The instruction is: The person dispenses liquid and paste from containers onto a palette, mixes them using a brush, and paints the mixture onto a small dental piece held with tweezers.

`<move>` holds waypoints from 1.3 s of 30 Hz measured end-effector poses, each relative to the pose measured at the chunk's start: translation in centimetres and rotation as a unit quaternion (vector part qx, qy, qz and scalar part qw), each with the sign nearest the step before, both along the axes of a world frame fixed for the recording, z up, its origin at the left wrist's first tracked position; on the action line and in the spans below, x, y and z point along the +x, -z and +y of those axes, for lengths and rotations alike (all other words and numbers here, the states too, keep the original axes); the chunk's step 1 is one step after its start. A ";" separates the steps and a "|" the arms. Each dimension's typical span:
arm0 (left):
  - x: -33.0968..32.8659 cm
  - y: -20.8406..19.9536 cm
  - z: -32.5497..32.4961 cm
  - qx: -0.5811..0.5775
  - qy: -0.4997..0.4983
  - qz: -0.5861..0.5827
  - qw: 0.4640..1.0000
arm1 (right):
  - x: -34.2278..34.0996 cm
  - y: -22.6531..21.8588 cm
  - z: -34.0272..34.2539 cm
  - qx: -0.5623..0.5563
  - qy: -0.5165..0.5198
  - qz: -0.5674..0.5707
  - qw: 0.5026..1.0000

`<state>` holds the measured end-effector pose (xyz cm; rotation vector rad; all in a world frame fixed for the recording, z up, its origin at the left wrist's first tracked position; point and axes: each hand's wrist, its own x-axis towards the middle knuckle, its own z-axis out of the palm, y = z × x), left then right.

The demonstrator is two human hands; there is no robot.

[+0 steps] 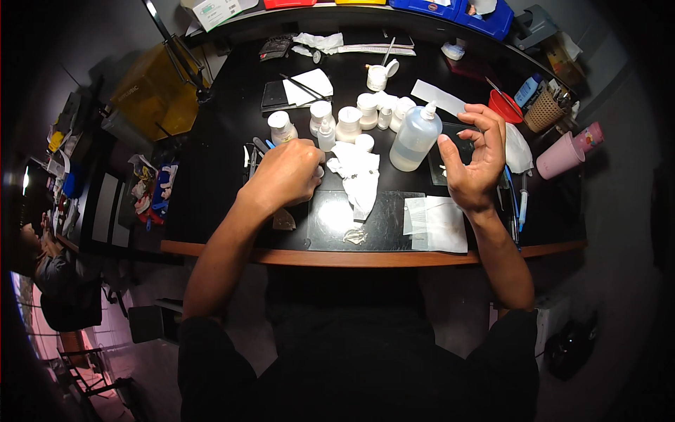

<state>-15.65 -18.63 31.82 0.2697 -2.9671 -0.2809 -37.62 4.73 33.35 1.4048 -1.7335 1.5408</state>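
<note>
My left hand point(290, 171) is closed over the left part of the table, knuckles up. What its fingers hold, if anything, is hidden. Just beyond it stand white-capped jars point(283, 128) and a small dropper bottle point(325, 136). My right hand point(477, 158) is raised with curled fingers apart and nothing in it. Left of that hand is a translucent squeeze bottle point(415, 141), partly filled with clear liquid, not visibly touched. Between my hands lies a crumpled white tissue point(357, 176) reaching onto a clear sheet point(323, 224). Thin white papers point(437, 224) rest at its right.
An open white jar point(377, 76) with a stick stands farther back. Notepads point(308, 87) lie at far left. On the right are a red bowl point(505, 105), a woven basket point(545, 105) and a pink cup point(560, 158). Another person point(53, 260) sits at far left.
</note>
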 end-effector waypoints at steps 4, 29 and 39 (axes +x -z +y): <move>-1.1 -2.7 1.7 -0.002 0.001 0.058 0.998 | -1.2 1.2 0.6 -0.032 0.012 -0.002 0.999; -7.8 -7.4 2.4 -0.043 0.050 0.047 0.997 | -2.1 1.8 1.7 -0.071 -0.010 -0.016 0.997; 0.6 -3.8 7.3 0.163 0.083 0.231 0.956 | 4.2 -1.4 1.3 0.060 -0.168 -0.055 0.982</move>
